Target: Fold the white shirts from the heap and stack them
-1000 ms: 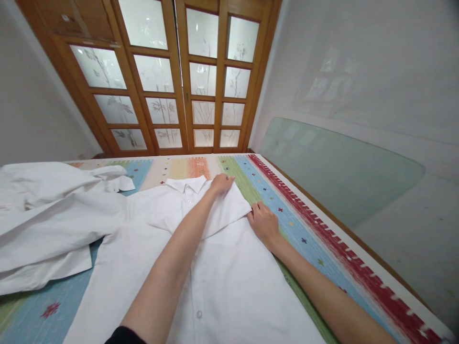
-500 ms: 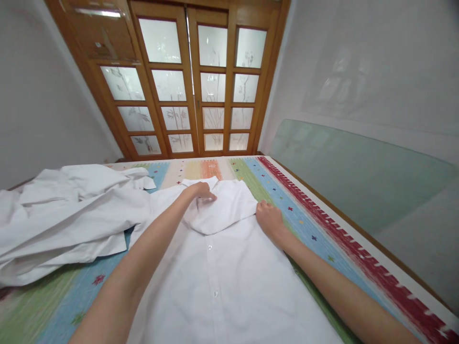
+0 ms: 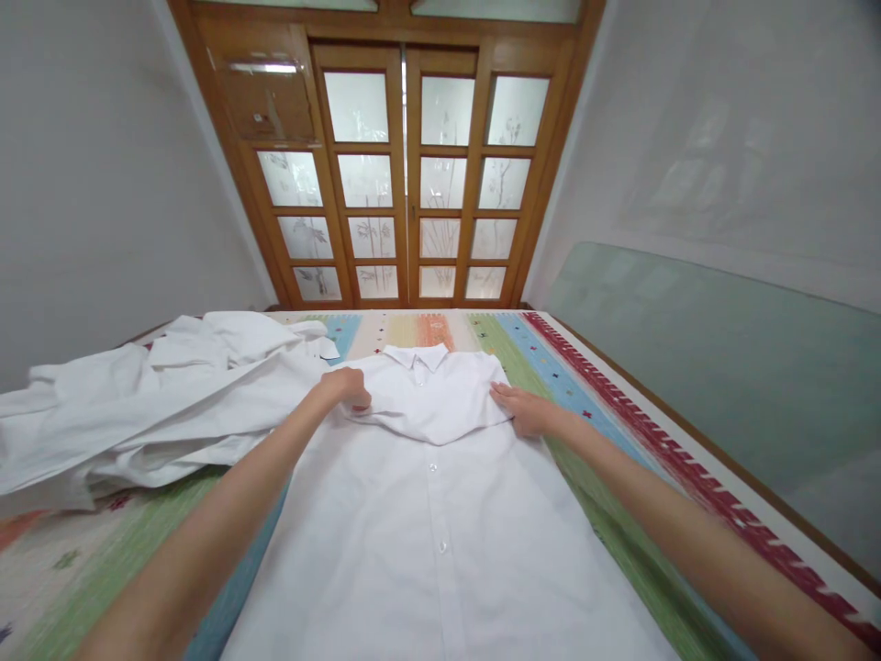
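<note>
A white button-up shirt (image 3: 385, 523) lies front side up in front of me, its collar at the far end and its button strip running toward me. A fold of cloth droops across the chest below the collar. My left hand (image 3: 350, 386) is closed on the cloth at the shirt's left shoulder, fingers curled under. At the opposite shoulder edge, my right hand (image 3: 527, 409) pinches the cloth, with part of its fingers hidden.
A heap of white garments (image 3: 172, 395) lies on the left. Beneath everything is a colourful striped cover (image 3: 606, 441). Wooden doors with glass panes (image 3: 413, 184) stand beyond the far edge; a pale green panel (image 3: 688, 340) lines the right wall.
My left hand has moved left from near the collar to the shoulder, uncovering the collar. The collar now stands upright and the chest looks flatter. The view has shifted too.
</note>
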The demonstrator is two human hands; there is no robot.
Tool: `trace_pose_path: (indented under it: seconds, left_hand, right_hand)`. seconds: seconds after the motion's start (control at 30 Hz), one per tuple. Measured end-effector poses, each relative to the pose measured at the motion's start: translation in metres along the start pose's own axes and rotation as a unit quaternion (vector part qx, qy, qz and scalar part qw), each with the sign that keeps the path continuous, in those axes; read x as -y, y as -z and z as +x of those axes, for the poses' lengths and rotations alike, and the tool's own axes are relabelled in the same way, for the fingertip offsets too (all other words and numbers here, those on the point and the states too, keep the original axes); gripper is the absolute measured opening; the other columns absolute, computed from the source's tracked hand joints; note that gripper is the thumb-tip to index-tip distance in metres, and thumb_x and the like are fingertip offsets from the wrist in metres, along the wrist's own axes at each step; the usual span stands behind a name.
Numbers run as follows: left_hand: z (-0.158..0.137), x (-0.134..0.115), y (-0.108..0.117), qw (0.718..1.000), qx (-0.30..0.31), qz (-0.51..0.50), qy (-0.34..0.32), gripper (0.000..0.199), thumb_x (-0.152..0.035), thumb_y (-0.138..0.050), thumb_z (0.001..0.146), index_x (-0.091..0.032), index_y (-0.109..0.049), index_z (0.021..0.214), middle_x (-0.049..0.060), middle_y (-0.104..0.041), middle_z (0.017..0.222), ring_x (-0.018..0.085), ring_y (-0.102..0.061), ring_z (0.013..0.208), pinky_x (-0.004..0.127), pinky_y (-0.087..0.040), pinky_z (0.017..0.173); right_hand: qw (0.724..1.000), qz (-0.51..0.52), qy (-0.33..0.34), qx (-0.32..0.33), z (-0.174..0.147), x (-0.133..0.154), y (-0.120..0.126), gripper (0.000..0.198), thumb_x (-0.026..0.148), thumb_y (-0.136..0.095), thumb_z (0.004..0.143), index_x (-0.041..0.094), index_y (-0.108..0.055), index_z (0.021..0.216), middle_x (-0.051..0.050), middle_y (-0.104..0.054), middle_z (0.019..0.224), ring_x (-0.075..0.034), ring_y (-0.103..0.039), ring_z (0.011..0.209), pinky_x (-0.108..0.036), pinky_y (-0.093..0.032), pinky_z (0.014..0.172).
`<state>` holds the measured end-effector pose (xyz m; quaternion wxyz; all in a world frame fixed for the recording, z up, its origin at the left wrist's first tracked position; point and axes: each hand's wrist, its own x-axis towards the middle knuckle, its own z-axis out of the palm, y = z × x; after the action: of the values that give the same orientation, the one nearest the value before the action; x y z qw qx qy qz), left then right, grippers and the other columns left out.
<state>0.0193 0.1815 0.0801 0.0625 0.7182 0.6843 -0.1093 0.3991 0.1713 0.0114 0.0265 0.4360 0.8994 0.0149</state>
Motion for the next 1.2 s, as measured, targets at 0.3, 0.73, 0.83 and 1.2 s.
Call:
trace_pose_path:
  seconds: [0.3, 0.73, 0.83, 1.2]
  left_hand:
    - [-0.033, 0.015, 0.002, 0.998, 0.013, -0.067, -0.001, 0.053, -0.048, -0.034, 0.087, -0.012, -0.071, 0.075, 0.017, -0.073, 0.088, 0.026, -0.068, 0.088, 0.029, -0.049, 0.077]
    - [-0.024, 0.028, 0.008, 0.978, 0.057, -0.191, -0.067, 0.04, -0.039, -0.067, 0.066, -0.017, -0.067, 0.1, 0.008, -0.072, 0.1, 0.018, -0.068, 0.081, 0.025, -0.051, 0.072]
    - [-0.024, 0.02, 0.004, 0.985, 0.063, -0.105, -0.121, 0.046, -0.05, -0.068, 0.065, -0.02, -0.069, 0.1, 0.007, -0.072, 0.106, 0.02, -0.066, 0.091, 0.025, -0.048, 0.079]
    - [-0.009, 0.013, 0.001, 0.989, 0.073, -0.047, -0.119, 0.038, -0.044, -0.047, 0.082, -0.015, -0.07, 0.089, 0.011, -0.072, 0.105, 0.022, -0.065, 0.091, 0.027, -0.046, 0.077]
  right_hand:
    - [0.987, 0.112, -0.088, -0.079, 0.031, 0.001, 0.023, 0.042, 0.031, -0.034, 0.097, 0.015, -0.064, 0.123, -0.013, -0.054, 0.138, -0.024, -0.047, 0.132, -0.043, -0.032, 0.113]
    - [0.992, 0.051, -0.103, -0.042, 0.066, 0.013, -0.004, 0.053, 0.038, -0.032, 0.097, 0.012, -0.048, 0.14, -0.015, -0.034, 0.153, -0.033, -0.023, 0.144, -0.052, -0.019, 0.116]
    - [0.992, 0.046, -0.109, -0.034, 0.066, 0.011, -0.008, 0.058, 0.042, -0.028, 0.098, 0.012, -0.04, 0.146, -0.014, -0.028, 0.156, -0.033, -0.02, 0.145, -0.052, -0.018, 0.116]
    - [0.991, 0.056, -0.113, -0.044, 0.059, 0.002, -0.026, 0.071, 0.055, -0.014, 0.097, 0.011, -0.034, 0.149, -0.013, -0.021, 0.158, -0.031, -0.01, 0.147, -0.049, -0.015, 0.118]
